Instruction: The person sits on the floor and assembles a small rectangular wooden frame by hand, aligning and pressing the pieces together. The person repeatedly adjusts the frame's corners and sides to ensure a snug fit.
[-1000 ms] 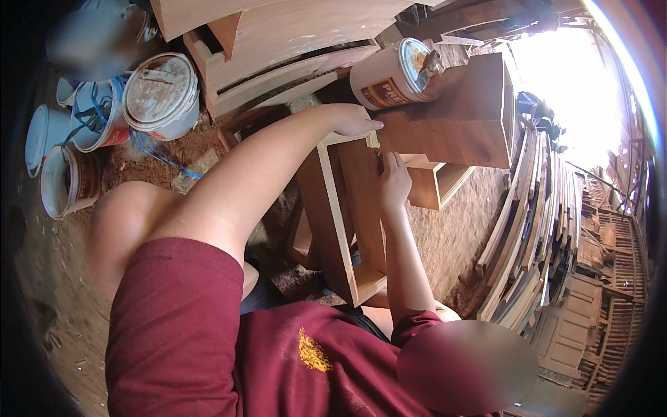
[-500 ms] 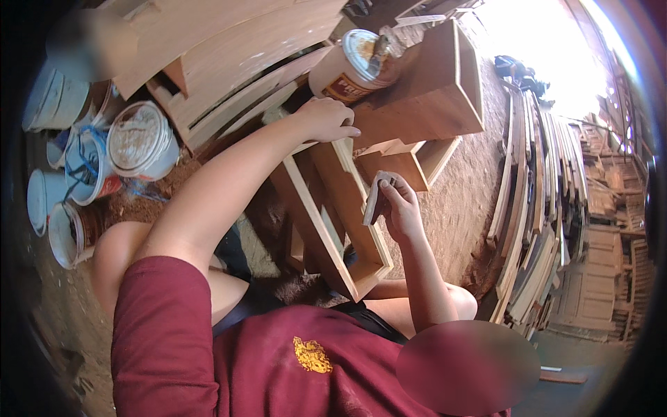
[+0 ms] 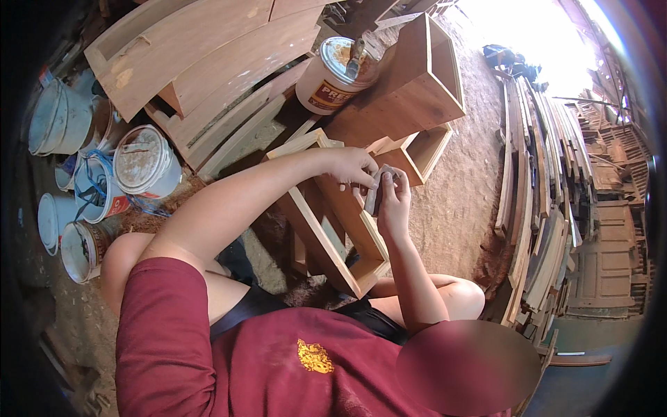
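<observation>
A white plastic bucket bears a dark-red, pale-lettered label. The right hand grips a flat grey piece beside an open wooden frame; whether the bent-fingered left hand pinches it is unclear.

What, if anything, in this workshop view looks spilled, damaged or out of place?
Nothing looks plainly broken or spilled. What stands out is the white bucket near the wooden box: brownish residue smears its lid, where a scraper-like tool lies. Pale blotches also make the large panel look patchy.
</observation>
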Motion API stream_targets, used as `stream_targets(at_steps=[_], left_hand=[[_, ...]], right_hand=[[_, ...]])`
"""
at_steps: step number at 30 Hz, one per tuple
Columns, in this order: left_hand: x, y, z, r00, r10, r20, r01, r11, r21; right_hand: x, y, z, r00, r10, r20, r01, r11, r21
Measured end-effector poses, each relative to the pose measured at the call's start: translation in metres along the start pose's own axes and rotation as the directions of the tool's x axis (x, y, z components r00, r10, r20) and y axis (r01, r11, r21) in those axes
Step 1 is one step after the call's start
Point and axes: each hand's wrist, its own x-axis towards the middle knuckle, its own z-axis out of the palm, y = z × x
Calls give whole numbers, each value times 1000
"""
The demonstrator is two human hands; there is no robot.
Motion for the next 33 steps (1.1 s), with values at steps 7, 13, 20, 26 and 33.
stream_targets(at_steps=[7, 13, 20, 26, 33], left_hand=[[-8, 8, 9, 905, 305, -297, -95, 824, 558], [-2, 4, 15, 614, 763, -202, -386, 514, 766], [1, 13, 16, 758, 315, -571, -270, 949, 165], [12, -4, 17, 875, 184, -448, -226, 973, -41], [-3, -12, -15, 923, 272, -273, -117, 873, 474]], right_hand=[[11, 3, -15, 949, 316, 19, -312, 925, 216], [26, 15, -47, 723, 558, 407, -690, 552, 469], [22, 0, -38, 838, 444, 318, -525, 815, 244], [15, 1, -8, 999, 24, -28, -24, 1000, 0], [20, 14, -6, 995, 61, 79, -47, 985, -168]])
